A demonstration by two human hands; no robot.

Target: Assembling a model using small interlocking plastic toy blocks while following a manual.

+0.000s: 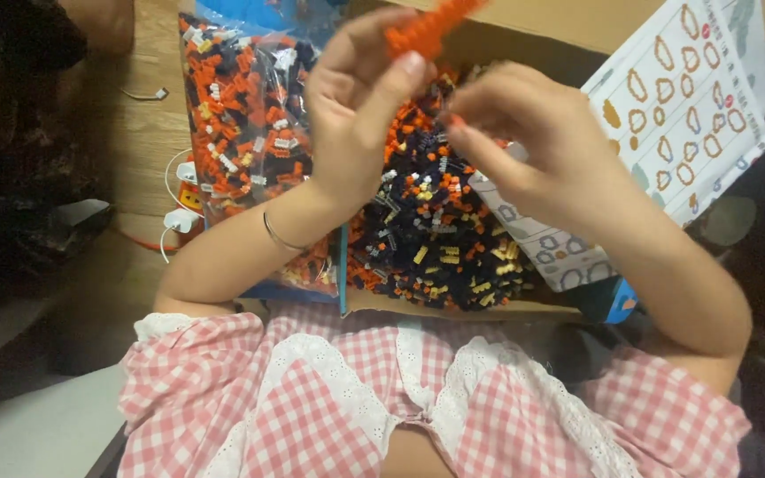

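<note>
While the left hand lifts an orange brick assembly toward the top centre of the frame, its grip is clamped on the piece's lower end w/ thumb and fingers, prob. to keep it steady and in plain sight. The right hand, just right of centre, has its fingertips pinched together; something small and orange shows at the tips, but it's too tiny to say for sure it's a brick. Both hands hover over an open cardboard box filled w/ loose bricks, dark, orange & yellow, so spares lie right below. A clear bag of bricks sits upper left. An instruction sheet leans at upper right, face up, handy for a glance. Pink checked dress fills the bottom.
</note>
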